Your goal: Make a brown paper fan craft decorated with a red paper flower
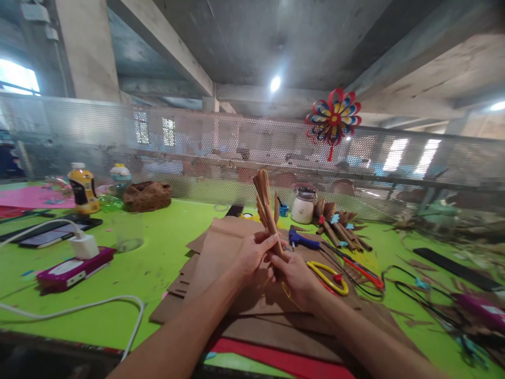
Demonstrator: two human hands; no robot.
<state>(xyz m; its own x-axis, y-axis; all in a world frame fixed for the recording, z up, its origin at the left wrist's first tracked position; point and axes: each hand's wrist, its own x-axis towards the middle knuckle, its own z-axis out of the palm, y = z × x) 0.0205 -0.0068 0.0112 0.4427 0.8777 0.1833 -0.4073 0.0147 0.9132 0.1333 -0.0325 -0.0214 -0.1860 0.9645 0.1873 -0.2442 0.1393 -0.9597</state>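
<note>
Between both hands stands a rolled brown paper piece (269, 210), its top fanned out in pointed strips, with thin yellow thread along it. My left hand (254, 253) pinches it from the left, thumb across the roll. Lower down, my right hand (294, 272) has its fingers closed round the bottom end. Yellow thread hangs below the fingers. Under the hands lie brown paper sheets (213, 263). Just right of the roll is a blue glue gun (303, 240), and nearer my right wrist are yellow-handled scissors (329, 278).
Several similar brown rolls (339, 231) lie at the back right beside a white jar (303, 206). A purple power strip (74, 268) with a white cable sits left, near a yellow bottle (83, 189). Black cords (418, 295) and scraps cover the right. Perforated metal screening (236, 142) stands behind.
</note>
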